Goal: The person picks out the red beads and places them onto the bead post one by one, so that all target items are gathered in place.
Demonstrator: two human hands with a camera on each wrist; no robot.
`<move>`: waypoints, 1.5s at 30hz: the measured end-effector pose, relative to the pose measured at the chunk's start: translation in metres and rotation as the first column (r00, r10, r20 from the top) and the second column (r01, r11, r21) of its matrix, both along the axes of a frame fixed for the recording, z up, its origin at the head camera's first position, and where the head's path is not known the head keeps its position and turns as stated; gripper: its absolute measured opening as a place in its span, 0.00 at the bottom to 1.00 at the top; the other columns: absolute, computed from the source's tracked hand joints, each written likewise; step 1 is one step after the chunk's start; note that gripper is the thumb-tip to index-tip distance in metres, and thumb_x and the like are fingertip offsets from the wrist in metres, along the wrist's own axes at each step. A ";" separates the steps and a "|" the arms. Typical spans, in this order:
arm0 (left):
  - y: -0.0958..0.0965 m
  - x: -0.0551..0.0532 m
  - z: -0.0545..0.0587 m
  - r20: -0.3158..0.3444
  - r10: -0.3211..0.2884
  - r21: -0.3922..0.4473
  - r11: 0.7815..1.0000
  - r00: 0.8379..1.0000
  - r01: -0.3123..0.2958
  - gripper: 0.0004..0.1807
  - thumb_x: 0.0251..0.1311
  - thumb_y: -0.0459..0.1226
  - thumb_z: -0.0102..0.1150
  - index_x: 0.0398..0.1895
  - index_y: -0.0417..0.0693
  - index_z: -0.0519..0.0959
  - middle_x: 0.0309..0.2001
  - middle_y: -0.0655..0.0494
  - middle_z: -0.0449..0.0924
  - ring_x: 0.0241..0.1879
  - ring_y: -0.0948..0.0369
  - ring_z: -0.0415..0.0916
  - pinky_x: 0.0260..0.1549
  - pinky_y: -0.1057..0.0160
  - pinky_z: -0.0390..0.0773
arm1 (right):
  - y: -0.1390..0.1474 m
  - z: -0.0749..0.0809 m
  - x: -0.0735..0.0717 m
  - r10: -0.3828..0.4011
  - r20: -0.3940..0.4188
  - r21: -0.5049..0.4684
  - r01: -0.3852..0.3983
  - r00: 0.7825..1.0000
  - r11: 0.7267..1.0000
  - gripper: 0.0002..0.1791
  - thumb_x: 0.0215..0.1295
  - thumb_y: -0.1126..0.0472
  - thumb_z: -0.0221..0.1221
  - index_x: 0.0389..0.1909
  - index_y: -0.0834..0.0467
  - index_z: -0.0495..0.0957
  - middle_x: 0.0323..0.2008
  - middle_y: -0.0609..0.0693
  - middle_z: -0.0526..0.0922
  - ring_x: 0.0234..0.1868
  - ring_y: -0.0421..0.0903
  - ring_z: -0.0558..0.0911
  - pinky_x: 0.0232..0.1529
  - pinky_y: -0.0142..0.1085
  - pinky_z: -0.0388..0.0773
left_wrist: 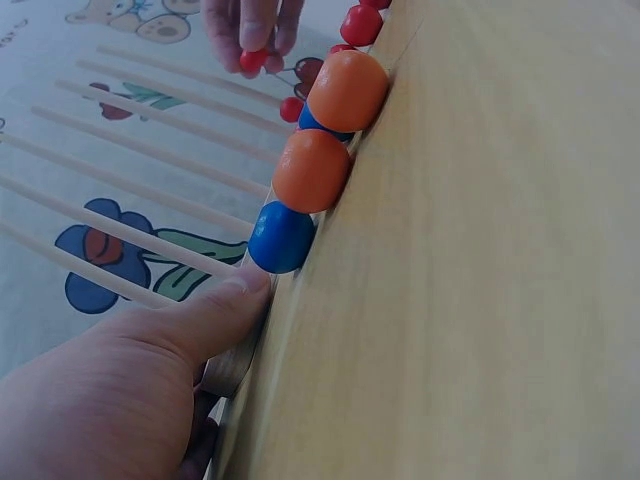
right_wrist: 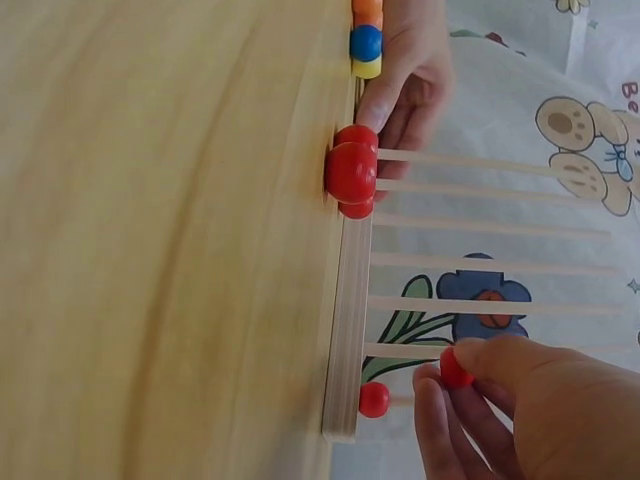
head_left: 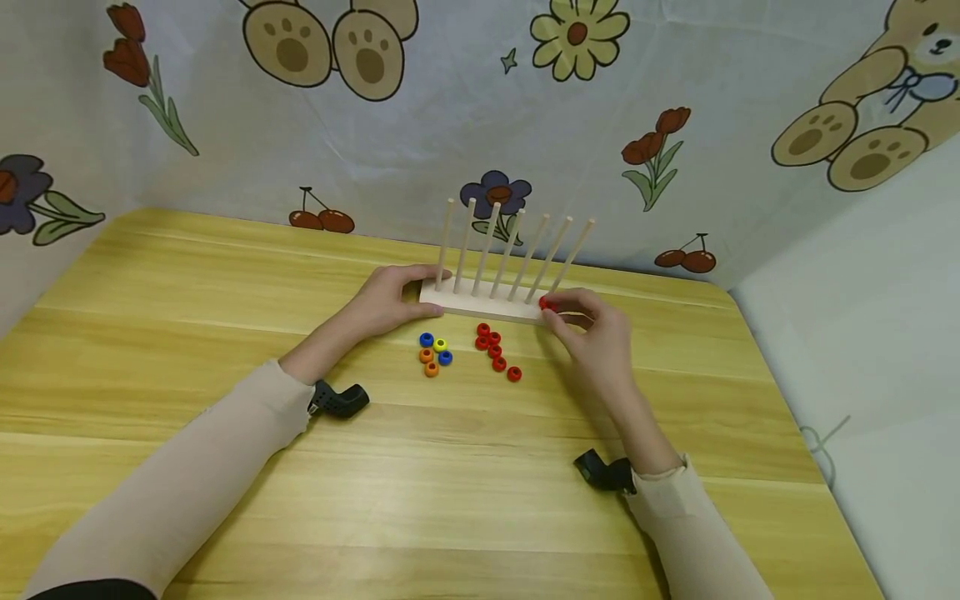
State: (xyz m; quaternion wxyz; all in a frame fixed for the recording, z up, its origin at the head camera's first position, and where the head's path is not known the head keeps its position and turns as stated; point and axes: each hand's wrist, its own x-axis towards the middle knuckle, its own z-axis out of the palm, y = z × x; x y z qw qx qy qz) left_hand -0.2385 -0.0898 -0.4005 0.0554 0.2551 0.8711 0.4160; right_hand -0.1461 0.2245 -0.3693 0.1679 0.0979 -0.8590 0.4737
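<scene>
One table [head_left: 465,500] bears a seven-pegged rack [head_left: 480,307]; the left hand [head_left: 381,302] clamps its left end between thumb and fingers. The right hand [head_left: 602,342] pinches a red bead [right_wrist: 457,369] near the rightmost peg [head_left: 573,254]. Loose red, orange, blue and yellow beads [head_left: 513,374] lie in front.

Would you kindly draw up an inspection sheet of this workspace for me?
Surface: wood-grain tabletop.
Work items: wooden peg rack, seven pegs; lower red bead at the right-end peg's base; loose on the tabletop, two blue beads, one yellow bead, two orange beads, six red beads.
Clutter: nothing seen.
Hands: left hand holds the rack's left end; right hand pinches another red bead.
Cables: pale cord-like shape beyond the right edge, unclear.
Surroundings: printed cloth behind.
</scene>
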 end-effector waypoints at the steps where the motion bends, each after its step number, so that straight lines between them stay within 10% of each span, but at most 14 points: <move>1: 0.000 0.000 0.000 -0.003 0.001 -0.001 1.000 1.000 -0.001 0.32 0.64 0.47 0.75 0.72 0.57 0.79 0.74 0.50 0.74 0.77 0.49 0.66 0.79 0.46 0.61 | 0.001 -0.001 -0.001 -0.009 -0.008 -0.015 0.009 1.000 1.000 0.10 0.68 0.67 0.70 0.49 0.63 0.88 0.47 0.57 0.90 0.48 0.50 0.89 0.52 0.33 0.87; 12: -0.001 -0.001 -0.002 -0.010 0.012 -0.014 1.000 1.000 -0.012 0.33 0.63 0.47 0.75 0.72 0.56 0.79 0.74 0.51 0.75 0.77 0.49 0.67 0.78 0.47 0.63 | 0.007 0.009 -0.004 -0.123 -0.034 -0.116 0.119 0.992 0.986 0.11 0.70 0.65 0.69 0.50 0.62 0.88 0.46 0.57 0.90 0.46 0.40 0.88 0.51 0.26 0.84; 21: 0.001 -0.002 -0.002 -0.020 -0.006 0.015 1.000 1.000 0.006 0.33 0.64 0.46 0.75 0.72 0.54 0.78 0.71 0.54 0.79 0.76 0.51 0.67 0.78 0.47 0.63 | -0.001 0.053 0.001 -0.198 -0.133 -0.195 0.170 0.971 0.966 0.11 0.69 0.72 0.66 0.49 0.72 0.85 0.47 0.68 0.87 0.45 0.39 0.87 0.51 0.27 0.85; 33: -0.001 0.000 -0.003 -0.009 -0.002 0.016 1.000 1.000 0.003 0.34 0.64 0.46 0.75 0.73 0.54 0.78 0.70 0.55 0.80 0.77 0.52 0.67 0.78 0.48 0.63 | -0.015 0.098 -0.014 -0.295 -0.347 -0.376 0.156 0.890 0.914 0.10 0.67 0.68 0.69 0.46 0.68 0.89 0.43 0.61 0.90 0.44 0.44 0.89 0.51 0.31 0.86; 45: -0.001 -0.001 -0.002 -0.013 -0.006 0.006 1.000 1.000 0.006 0.34 0.63 0.46 0.75 0.73 0.54 0.77 0.71 0.54 0.78 0.77 0.51 0.66 0.79 0.47 0.62 | -0.025 0.096 -0.017 -0.218 -0.391 -0.277 0.111 0.894 0.954 0.11 0.68 0.71 0.67 0.48 0.73 0.86 0.44 0.69 0.87 0.45 0.47 0.89 0.52 0.32 0.86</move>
